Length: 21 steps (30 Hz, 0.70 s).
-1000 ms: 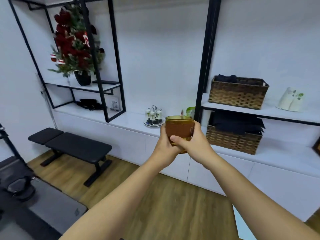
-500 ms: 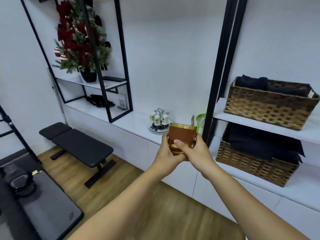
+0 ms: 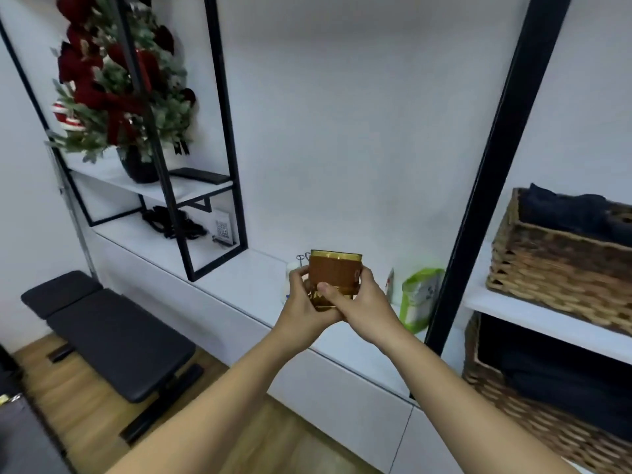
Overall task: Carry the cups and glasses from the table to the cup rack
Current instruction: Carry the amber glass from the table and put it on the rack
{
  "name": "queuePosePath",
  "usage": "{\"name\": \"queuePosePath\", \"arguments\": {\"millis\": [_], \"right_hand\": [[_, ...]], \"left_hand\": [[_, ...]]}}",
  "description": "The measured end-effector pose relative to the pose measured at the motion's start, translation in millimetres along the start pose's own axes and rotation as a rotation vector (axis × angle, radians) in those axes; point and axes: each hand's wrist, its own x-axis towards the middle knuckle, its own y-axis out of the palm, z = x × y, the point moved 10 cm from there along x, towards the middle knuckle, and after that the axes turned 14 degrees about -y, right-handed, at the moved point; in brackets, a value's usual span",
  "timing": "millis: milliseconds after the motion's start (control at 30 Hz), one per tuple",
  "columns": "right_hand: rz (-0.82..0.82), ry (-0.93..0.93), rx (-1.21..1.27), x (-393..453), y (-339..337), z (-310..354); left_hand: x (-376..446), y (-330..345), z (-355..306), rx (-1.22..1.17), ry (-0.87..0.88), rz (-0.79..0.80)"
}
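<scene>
An amber-brown glass (image 3: 334, 275) with a gold rim is held upright in front of me at arm's length. My left hand (image 3: 302, 302) wraps its left side and base. My right hand (image 3: 359, 302) grips its right side, thumb across the front. Directly behind the glass, on the white counter (image 3: 246, 282), stands the cup rack (image 3: 298, 268); only its wire tips and one white cup show past my left hand.
A green-and-white pouch (image 3: 419, 299) stands on the counter right of my hands, beside a black shelf post (image 3: 478, 206). Wicker baskets (image 3: 561, 265) fill the shelves at right. A black bench (image 3: 113, 333) sits on the wooden floor at left, under a red-flowered plant (image 3: 116, 83).
I have come closer to the counter; the shelves, baskets and rack look larger. The glass stays held in both hands and now covers most of the rack.
</scene>
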Motion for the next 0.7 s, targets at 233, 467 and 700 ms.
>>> {"name": "queuePosePath", "arguments": {"millis": [233, 467, 700], "right_hand": [[0.036, 0.046, 0.126, 103.6, 19.4, -45.0], [-0.044, 0.043, 0.052, 225.8, 18.1, -100.5], [-0.045, 0.113, 0.020, 345.2, 17.2, -154.5]], "left_hand": [[114.7, -32.7, 3.7, 0.007, -0.003, -0.051], [239.6, -58.7, -0.3, 0.024, 0.013, -0.114], [366.8, -79.7, -12.1, 0.055, -0.052, -0.211]]}}
